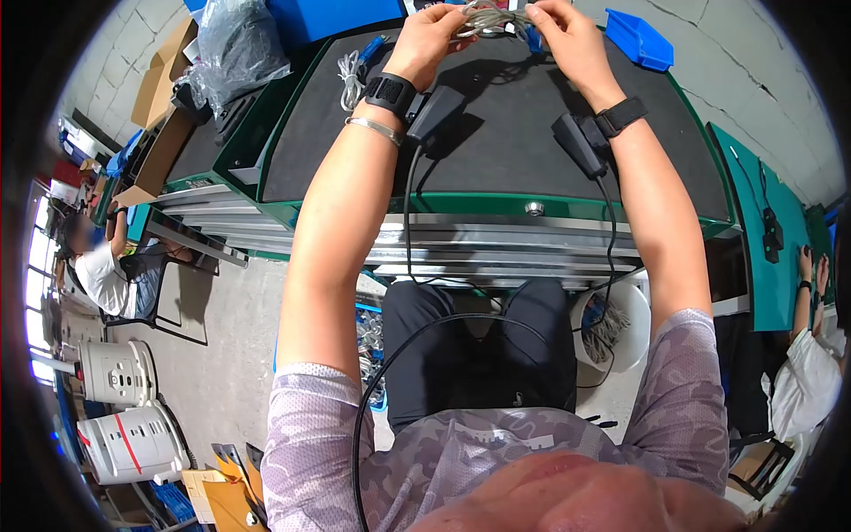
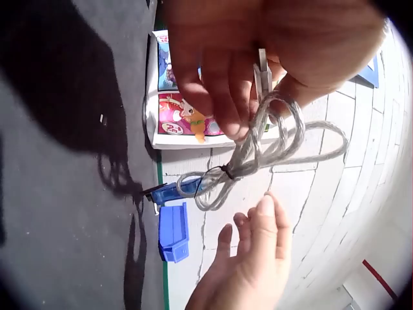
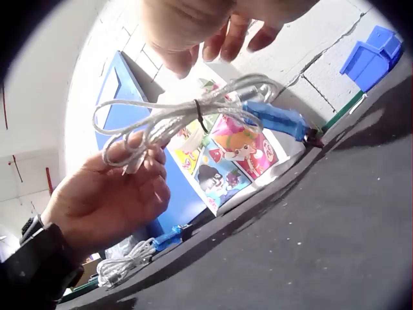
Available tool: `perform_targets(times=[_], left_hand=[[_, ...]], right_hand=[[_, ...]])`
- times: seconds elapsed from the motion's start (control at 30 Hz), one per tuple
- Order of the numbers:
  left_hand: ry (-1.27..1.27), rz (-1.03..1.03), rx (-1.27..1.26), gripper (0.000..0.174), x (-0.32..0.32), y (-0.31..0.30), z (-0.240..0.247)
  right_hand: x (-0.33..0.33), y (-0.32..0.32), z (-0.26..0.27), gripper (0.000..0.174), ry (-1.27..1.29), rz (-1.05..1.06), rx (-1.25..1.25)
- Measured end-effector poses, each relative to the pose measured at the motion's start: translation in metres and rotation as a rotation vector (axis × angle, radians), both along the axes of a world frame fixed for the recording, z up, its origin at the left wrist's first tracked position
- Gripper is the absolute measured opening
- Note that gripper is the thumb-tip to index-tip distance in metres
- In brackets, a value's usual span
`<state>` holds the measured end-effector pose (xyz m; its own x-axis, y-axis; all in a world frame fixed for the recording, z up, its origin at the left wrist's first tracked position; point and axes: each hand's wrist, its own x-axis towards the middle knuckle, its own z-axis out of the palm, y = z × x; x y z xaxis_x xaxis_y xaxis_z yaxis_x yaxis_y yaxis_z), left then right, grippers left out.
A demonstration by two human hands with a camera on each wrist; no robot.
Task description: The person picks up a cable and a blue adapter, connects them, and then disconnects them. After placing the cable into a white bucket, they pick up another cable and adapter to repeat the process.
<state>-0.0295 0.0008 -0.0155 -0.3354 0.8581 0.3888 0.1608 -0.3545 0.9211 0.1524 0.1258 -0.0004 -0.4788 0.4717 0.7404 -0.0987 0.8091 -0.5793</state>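
If this goes wrong, I'd expect it at the cable coil [image 2: 245,158], up at 12 o'clock and clear of the desk [image 1: 346,168]. I have it by one end only, my left fingers [image 3: 155,190] closed in a pinch on the loops and pale plug end; too light a pinch could let it drop. The blue connector [image 3: 277,121] sticks out unsupported at the far end, and its weight could tip the bundle. Only one black tie [image 2: 227,172] binds the middle, so a tug on a loose loop might pull strands through and tangle them. The black leads [image 1: 612,239] from my wrists run down over the near edge towards 6 o'clock; a wide reach could snag one.

My arms stretch well forward, left towards 11 o'clock, right towards 1, hands facing across the coil. My right fingers [image 2: 261,226] are loosely bent, tips near together, holding nothing and just beside the loops. A second cable bundle [image 1: 350,80] lies at 11 o'clock, the blue bin [image 1: 640,40] between 1 and 2.
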Motion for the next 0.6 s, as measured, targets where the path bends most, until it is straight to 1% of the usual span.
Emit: perform_targets(times=[0.03,0.07,0.1,0.17,0.2,0.23,0.27,0.3,0.33,0.37,0.4,0.43,0.47,0.5,0.57,0.6], left_hand=[[0.001,0.025,0.023,0.03,0.001,0.0,0.0],[0.004,0.047,0.045,0.029,0.002,0.0,0.0],[0.009,0.045,0.041,0.029,0.004,-0.001,0.0],[0.207,0.037,0.027,0.029,0.012,-0.003,0.002],[0.211,0.031,0.02,0.029,0.016,-0.004,0.003],[0.236,-0.039,0.008,0.03,0.019,-0.005,0.004],[0.26,-0.107,-0.003,0.031,0.022,-0.007,0.004],[0.263,-0.109,-0.008,0.031,0.024,-0.008,0.004],[0.28,-0.11,-0.053,0.032,0.025,-0.01,0.005],[0.298,-0.113,-0.1,0.032,0.026,-0.011,0.005],[0.301,-0.115,-0.106,0.032,0.026,-0.013,0.006],[0.237,-0.143,-0.136,0.036,0.026,-0.015,0.009],[0.172,-0.169,-0.164,0.04,0.027,-0.017,0.01],[0.172,-0.168,-0.167,0.04,0.03,-0.018,0.011],[0.026,-0.09,-0.258,0.049,0.036,-0.02,0.011],[0.025,-0.089,-0.259,0.049,0.035,-0.019,0.01]], right_hand=[[-0.001,-0.001,0.001,0.027,-0.139,0.239,-0.306],[0.0,-0.005,-0.001,0.042,-0.235,0.354,-0.497],[0.001,-0.008,-0.004,0.042,-0.229,0.353,-0.501],[0.011,-0.03,0.006,0.042,-0.273,0.431,-0.984],[0.006,-0.01,-0.007,0.038,-0.233,0.59,-1.056],[0.001,-0.005,-0.013,0.038,-0.226,0.59,-1.063],[-0.003,0.001,-0.018,0.036,-0.131,0.686,-1.117],[-0.005,0.007,-0.023,0.034,-0.034,0.783,-1.165],[-0.005,0.005,-0.021,0.03,-0.006,0.765,-1.172],[-0.004,0.002,-0.019,0.03,0.001,0.766,-1.176],[-0.003,0.0,-0.017,0.029,0.024,0.706,-1.099],[0.0,-0.006,-0.012,0.027,0.044,0.645,-1.021],[0.003,-0.012,-0.008,0.027,0.072,0.64,-0.945],[0.002,-0.009,-0.009,0.027,0.073,0.641,-0.948],[-0.003,0.002,-0.012,0.028,0.069,0.533,-0.791],[-0.006,0.015,-0.016,0.026,0.018,0.412,-0.67]])
